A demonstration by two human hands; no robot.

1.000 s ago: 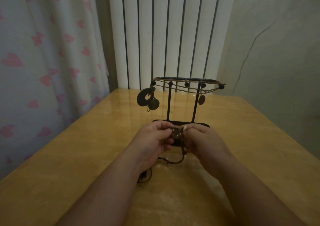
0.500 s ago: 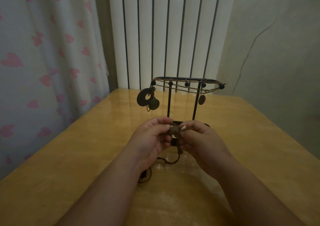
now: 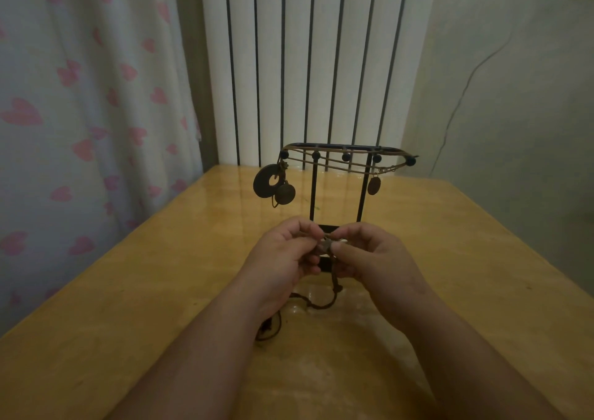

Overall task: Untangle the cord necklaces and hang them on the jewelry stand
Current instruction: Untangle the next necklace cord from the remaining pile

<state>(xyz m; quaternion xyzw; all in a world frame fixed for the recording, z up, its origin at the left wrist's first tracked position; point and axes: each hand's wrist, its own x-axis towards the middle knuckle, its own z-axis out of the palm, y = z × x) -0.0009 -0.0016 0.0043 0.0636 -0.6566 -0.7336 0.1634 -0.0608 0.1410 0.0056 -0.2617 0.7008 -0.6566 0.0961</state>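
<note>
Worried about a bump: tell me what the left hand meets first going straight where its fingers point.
The left hand points across at the right hand; just past the cord necklace both pinch, it would probably meet the right fingertips first.

No readable text, label or number appears, though dim light may hide some.

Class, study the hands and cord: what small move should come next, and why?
Probably ease the left hand and right hand apart to work the cord loose: both pinch it at one bunched spot, while its tail lies on the table, not yet on the stand.
</note>
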